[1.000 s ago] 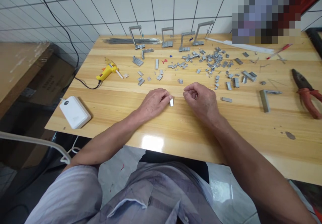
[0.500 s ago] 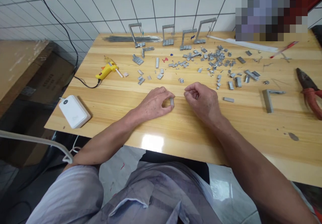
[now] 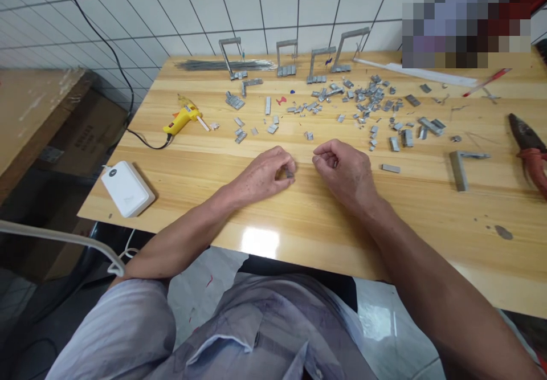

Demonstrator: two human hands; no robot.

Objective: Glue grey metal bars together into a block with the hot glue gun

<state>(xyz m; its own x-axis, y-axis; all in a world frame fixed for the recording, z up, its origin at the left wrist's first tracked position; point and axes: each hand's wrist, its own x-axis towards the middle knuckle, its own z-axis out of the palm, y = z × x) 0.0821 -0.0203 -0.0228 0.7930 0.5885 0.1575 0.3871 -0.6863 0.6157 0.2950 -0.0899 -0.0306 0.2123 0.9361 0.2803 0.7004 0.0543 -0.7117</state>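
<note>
Near the middle of the table my left hand (image 3: 267,174) is closed, pinching a short grey strip of staples (image 3: 289,173) between thumb and fingertips. The fingers cover part of the strip. To its right, my right hand (image 3: 344,169) rests on the wood with its fingers curled together; whatever they may hold is hidden. A longer grey staple strip (image 3: 390,168) lies just right of that hand. Beyond both hands sits a small pair of grey pieces (image 3: 308,135).
Loose staple pieces (image 3: 371,95) lie scattered behind. Several bracket-shaped stands (image 3: 314,64) line the wall side, beside thin wires (image 3: 222,65). At left are a yellow glue gun (image 3: 183,119) and a white power bank (image 3: 127,189); at right, an L-shaped piece (image 3: 459,170) and red-handled pliers (image 3: 530,152).
The staple strip in my left hand has turned from upright to lying more level between the fingertips, and the fingers have drawn in slightly. My right hand has barely moved.
</note>
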